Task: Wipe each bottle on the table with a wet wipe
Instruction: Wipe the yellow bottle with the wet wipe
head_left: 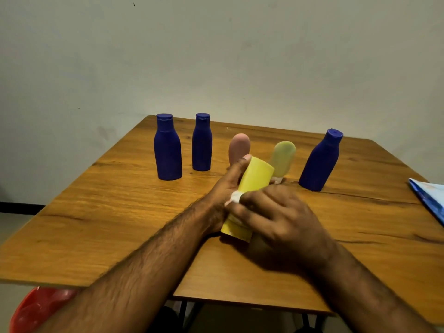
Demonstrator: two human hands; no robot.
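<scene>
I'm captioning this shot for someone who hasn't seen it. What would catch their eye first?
At centre, the left hand grips a tilted yellow bottle while the right hand presses a white wipe against it. Behind stand three blue bottles, two left and one right, with a pink tube and a pale green tube between them.

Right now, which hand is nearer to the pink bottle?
The left hand. It grips the yellow bottle, and its thumb tip reaches up just in front of the pink bottle. The right hand presses the wipe lower on the yellow bottle, farther from the pink one.
</scene>
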